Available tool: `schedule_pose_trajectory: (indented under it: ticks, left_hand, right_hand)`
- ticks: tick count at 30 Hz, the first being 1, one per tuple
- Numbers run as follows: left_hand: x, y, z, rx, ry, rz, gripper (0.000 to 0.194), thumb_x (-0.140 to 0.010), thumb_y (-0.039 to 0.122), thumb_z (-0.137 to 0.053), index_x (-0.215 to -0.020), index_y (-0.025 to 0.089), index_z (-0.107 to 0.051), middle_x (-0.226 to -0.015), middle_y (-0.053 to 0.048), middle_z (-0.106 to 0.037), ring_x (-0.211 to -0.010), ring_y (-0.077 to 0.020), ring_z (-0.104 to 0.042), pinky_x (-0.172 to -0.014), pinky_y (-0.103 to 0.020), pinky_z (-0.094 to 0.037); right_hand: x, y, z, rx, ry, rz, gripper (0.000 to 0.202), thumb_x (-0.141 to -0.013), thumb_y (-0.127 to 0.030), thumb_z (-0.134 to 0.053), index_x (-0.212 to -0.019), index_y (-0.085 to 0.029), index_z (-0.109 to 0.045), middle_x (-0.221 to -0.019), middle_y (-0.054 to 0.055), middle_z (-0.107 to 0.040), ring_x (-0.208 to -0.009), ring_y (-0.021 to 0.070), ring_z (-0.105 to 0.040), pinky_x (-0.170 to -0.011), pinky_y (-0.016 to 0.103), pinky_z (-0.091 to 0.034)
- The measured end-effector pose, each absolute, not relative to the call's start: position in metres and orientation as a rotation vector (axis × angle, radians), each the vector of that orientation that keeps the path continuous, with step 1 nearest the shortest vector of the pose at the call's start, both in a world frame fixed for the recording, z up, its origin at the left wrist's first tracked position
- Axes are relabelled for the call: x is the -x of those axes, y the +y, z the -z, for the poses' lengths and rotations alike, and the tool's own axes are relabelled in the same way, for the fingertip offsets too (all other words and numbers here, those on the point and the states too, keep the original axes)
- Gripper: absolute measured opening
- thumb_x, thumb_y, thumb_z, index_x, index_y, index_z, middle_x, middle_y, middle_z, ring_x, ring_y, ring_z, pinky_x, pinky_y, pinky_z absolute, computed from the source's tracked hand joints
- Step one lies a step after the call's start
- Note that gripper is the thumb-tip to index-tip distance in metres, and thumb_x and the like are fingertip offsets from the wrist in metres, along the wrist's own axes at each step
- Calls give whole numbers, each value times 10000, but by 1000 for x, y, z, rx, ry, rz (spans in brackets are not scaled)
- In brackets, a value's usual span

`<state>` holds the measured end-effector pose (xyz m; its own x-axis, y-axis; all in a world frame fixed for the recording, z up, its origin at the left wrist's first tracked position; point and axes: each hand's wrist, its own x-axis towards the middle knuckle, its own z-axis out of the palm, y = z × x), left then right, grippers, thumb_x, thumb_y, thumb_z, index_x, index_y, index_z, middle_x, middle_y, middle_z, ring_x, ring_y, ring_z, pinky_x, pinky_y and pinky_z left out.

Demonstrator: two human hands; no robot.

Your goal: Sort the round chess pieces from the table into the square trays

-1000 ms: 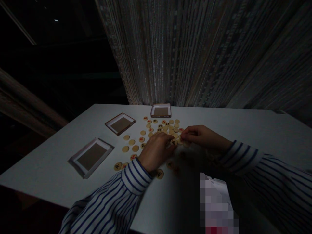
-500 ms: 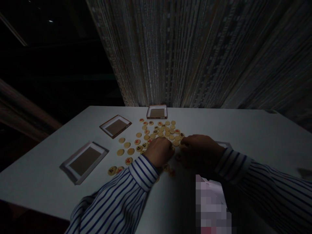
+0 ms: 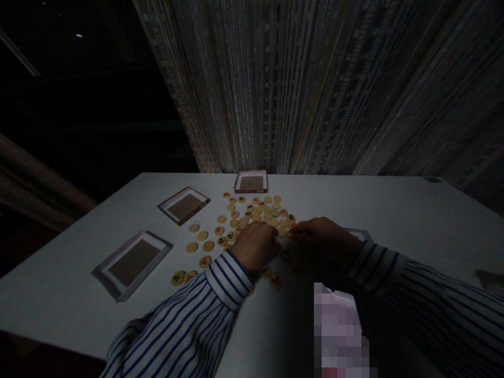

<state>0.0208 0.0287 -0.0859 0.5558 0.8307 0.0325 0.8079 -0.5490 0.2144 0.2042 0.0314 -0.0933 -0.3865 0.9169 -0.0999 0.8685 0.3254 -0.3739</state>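
Round wooden Chinese chess pieces (image 3: pixel 268 216) lie scattered over the middle of the white table, some showing red or black characters, others blank. My left hand (image 3: pixel 258 245) is curled low over the near side of the spread; its fingertips are hidden, so what it holds cannot be made out. My right hand (image 3: pixel 321 236) reaches in from the right, with thumb and fingers closed together at a pale chess piece (image 3: pixel 289 234) on the edge of the spread. Closer to me, a red-marked piece (image 3: pixel 275 280) lies in shadow below the hands.
Shallow framed trays or box lids stand around the pieces: one at the back (image 3: pixel 251 182), one at left back (image 3: pixel 184 205), one at near left (image 3: pixel 133 263). Another (image 3: pixel 359 233) is partly behind my right wrist. A string curtain (image 3: pixel 275 105) hangs behind the table (image 3: pixel 394 205).
My right hand's fingers have stretched out from a more curled pose toward the pieces. My left hand stays nearly in place. The whole view has shifted slightly.
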Motion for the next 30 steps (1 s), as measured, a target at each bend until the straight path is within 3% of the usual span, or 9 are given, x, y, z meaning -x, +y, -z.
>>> schedule_pose_trajectory:
  ticks: [5,10,14,21,26,30]
  left_hand:
    - [-23,26,86,-2556,1331,-548,256,-770,283,-568,-1004,191,-620,-946,-64,-657,-901,-206,-584,-800,-323,-444]
    - [-28,22,80,-2451,1332,-755,313,-802,350,-551,-1052,169,-602,-988,-75,-659,-930,-204,-583,-822,-324,-445]
    - [-26,22,75,-2439,1254,-794,254,-829,355,-511,-974,188,-636,-919,-50,-675,-856,-181,-600,-775,-294,-453]
    - [17,34,60,-2450,1424,-584,246,-804,313,-518,-967,187,-654,-914,-46,-677,-829,-184,-605,-745,-265,-447]
    - [47,38,61,-2434,1605,-396,290,-818,336,-467,-980,181,-652,-897,-61,-684,-814,-191,-614,-696,-252,-438]
    - [47,34,72,-2499,1569,-348,275,-827,322,-445,-957,191,-649,-895,-61,-681,-808,-190,-614,-686,-257,-429]
  right_hand:
    - [-204,34,80,1515,-1868,-1240,273,-744,-356,-494,-720,-130,-646,-662,22,-625,-555,107,-515,-524,233,-371]
    - [-199,30,69,1494,-1632,-1367,270,-709,-372,-527,-700,-128,-641,-499,-34,-529,-435,62,-376,-435,211,-273]
    - [-196,30,70,1467,-1651,-1355,287,-704,-387,-529,-718,-126,-647,-519,-26,-541,-456,66,-393,-440,210,-280]
    - [-196,39,74,1451,-1939,-1073,295,-744,-365,-500,-781,-127,-669,-727,41,-656,-664,144,-564,-634,263,-439]
    - [-196,45,85,1594,-2336,-554,257,-764,-240,-462,-907,-178,-667,-863,52,-676,-768,175,-599,-693,280,-442]
    - [-192,48,96,1415,-2696,-245,281,-758,-188,-463,-980,-175,-636,-991,79,-639,-919,206,-562,-793,308,-405]
